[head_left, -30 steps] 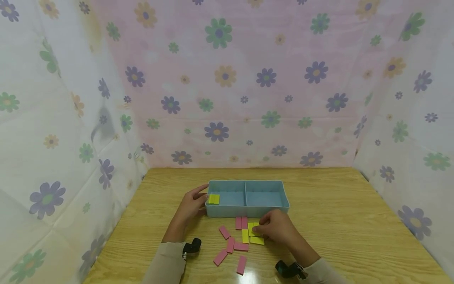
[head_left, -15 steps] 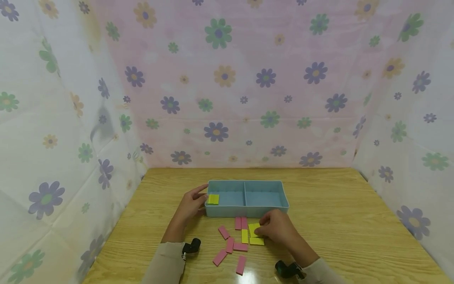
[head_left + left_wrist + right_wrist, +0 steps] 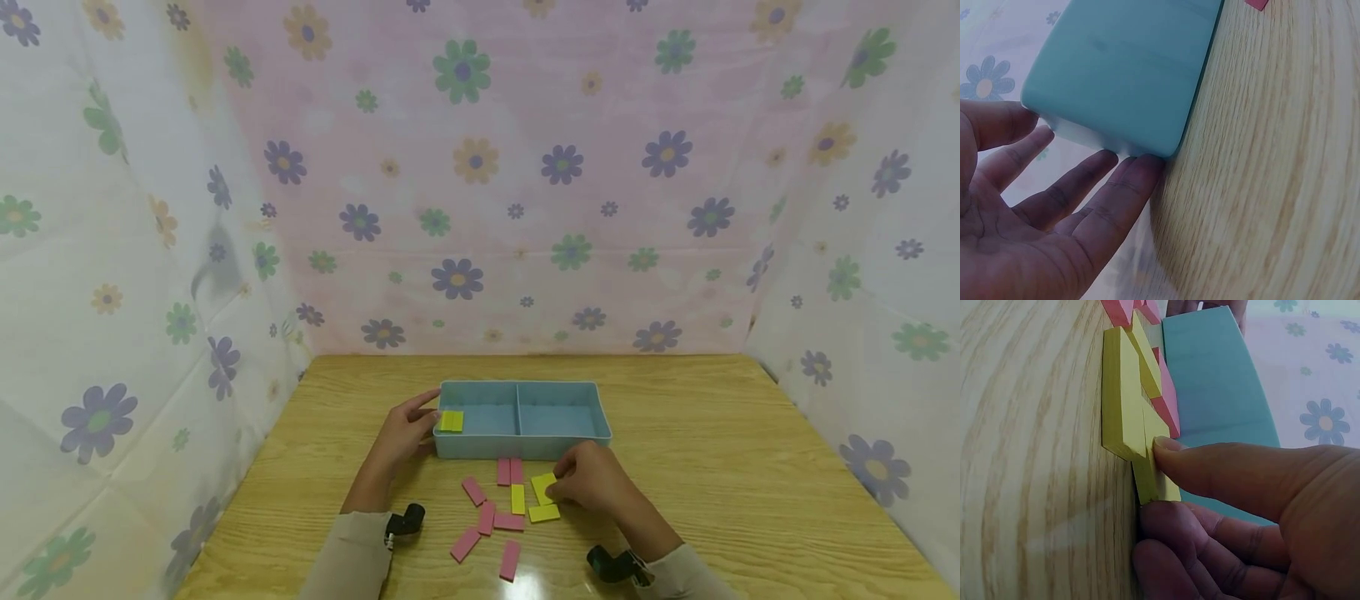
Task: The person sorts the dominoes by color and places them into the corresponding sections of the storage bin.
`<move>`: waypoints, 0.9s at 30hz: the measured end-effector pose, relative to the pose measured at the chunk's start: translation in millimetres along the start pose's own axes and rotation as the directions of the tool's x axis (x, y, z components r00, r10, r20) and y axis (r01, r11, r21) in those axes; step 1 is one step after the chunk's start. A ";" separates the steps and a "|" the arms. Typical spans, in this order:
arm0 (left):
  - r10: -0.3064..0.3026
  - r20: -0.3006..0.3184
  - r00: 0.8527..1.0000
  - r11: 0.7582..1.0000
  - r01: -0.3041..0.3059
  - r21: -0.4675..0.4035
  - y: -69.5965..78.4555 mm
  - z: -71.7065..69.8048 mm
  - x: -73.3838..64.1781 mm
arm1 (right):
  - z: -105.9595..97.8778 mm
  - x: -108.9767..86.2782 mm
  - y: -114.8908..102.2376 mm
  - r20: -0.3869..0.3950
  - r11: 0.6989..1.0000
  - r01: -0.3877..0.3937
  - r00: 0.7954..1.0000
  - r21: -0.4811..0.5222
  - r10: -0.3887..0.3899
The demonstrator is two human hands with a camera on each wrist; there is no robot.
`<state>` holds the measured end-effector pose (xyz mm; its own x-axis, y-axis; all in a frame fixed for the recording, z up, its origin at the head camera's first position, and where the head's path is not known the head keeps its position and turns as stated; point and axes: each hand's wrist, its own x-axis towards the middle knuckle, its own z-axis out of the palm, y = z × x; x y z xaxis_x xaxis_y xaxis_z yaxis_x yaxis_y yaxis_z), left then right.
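A light blue box (image 3: 474, 448) with two compartments stands on the table, and yellow blocks (image 3: 452, 422) lie at the left end of its left compartment. My left hand (image 3: 402, 433) rests its fingertips on the box's left end; in the left wrist view its fingers are extended against that wall. Just in front of the box, my right hand (image 3: 592, 479) pinches flat yellow blocks (image 3: 542, 487) lying side by side, thumb on top and fingertips at their end. Another yellow block (image 3: 544, 514) touches them on the near side. One more yellow block (image 3: 518, 499) lies to their left.
Two pink blocks (image 3: 510, 472) lie side by side against the box's front. Several more pink blocks (image 3: 487, 517) are scattered nearer on the wooden table (image 3: 712, 467). Flower-patterned cloth (image 3: 517, 183) hangs behind and at both sides.
My right hand has drawn slightly right and nearer with the pinched yellow blocks, away from the left yellow block. The nearest yellow block has turned a little. The left hand stays put.
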<state>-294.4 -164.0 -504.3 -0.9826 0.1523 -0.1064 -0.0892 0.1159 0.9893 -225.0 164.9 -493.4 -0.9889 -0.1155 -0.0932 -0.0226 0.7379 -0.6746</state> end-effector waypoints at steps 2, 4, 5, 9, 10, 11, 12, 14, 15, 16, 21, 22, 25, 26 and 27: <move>-0.002 0.000 1.000 1.000 0.002 -0.002 -0.4 0.1 0.0 | 0.2 0.6 0.5 0.002 1.000 -0.004 1.000 0.001 0.004; -0.004 0.002 1.000 1.000 0.004 -0.010 -0.5 0.2 0.1 | 0.1 1.2 0.5 0.003 1.000 -0.008 1.000 0.001 0.008; -0.004 0.003 1.000 1.000 0.004 -0.014 -0.5 0.2 0.1 | 0.1 1.4 0.4 0.005 1.000 -0.009 1.000 0.002 0.009; 0.005 0.002 1.000 1.000 -0.005 -0.014 -0.8 0.3 0.4 | 0.5 1.6 0.0 0.013 1.000 -0.012 1.000 0.011 0.012; 0.009 0.002 1.000 1.000 -0.009 -0.012 -0.8 0.3 0.4 | 0.7 1.4 0.2 0.015 1.000 -0.013 1.000 0.015 0.013; 0.012 0.001 1.000 1.000 -0.012 -0.009 -0.9 0.3 0.5 | 0.8 1.3 0.1 0.015 1.000 -0.012 1.000 0.019 0.012; 0.015 0.000 1.000 1.000 -0.015 -0.004 -1.0 0.3 0.5 | 0.7 1.0 0.0 0.013 1.000 -0.013 1.000 0.021 0.012; 0.016 -0.001 1.000 1.000 -0.016 0.002 -1.2 0.1 0.3 | 0.6 0.5 -0.7 0.009 1.000 -0.012 1.000 0.022 0.011; 0.015 -0.001 1.000 1.000 -0.015 0.001 -1.2 0.0 0.3 | 0.5 0.3 -1.1 0.008 1.000 -0.012 1.000 0.024 0.012; 0.014 -0.001 1.000 1.000 -0.014 0.001 -1.2 -0.1 0.3 | 0.5 0.0 -1.5 0.008 1.000 -0.015 1.000 0.026 0.014; 0.005 0.008 1.000 1.000 -0.005 -0.019 -0.9 -0.3 0.2 | 0.3 -0.4 -2.8 0.012 0.999 -0.016 1.000 0.043 0.015; 0.005 0.011 1.000 1.000 -0.004 -0.022 -0.8 -0.3 0.1 | 0.3 -0.5 -2.8 0.012 0.999 -0.015 1.000 0.046 0.015; 0.005 0.015 1.000 1.000 -0.005 -0.031 -0.6 -0.4 -0.1 | 0.8 -0.1 -1.9 0.016 0.998 -0.009 1.000 0.056 0.008; 0.005 0.014 1.000 0.999 -0.005 -0.033 -0.7 -0.4 -0.2 | 1.2 0.0 -1.4 0.018 0.998 -0.005 1.000 0.060 0.004; 0.006 0.014 1.000 0.999 -0.005 -0.033 -0.8 -0.4 -0.1 | 1.6 0.2 -1.1 0.020 0.998 -0.004 1.000 0.063 0.003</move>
<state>-294.3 -164.5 -505.0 -0.9807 0.1667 -0.1020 -0.0891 0.0828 0.9926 -224.9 163.1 -493.8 -0.9859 -0.1269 -0.1095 -0.0096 0.6949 -0.7191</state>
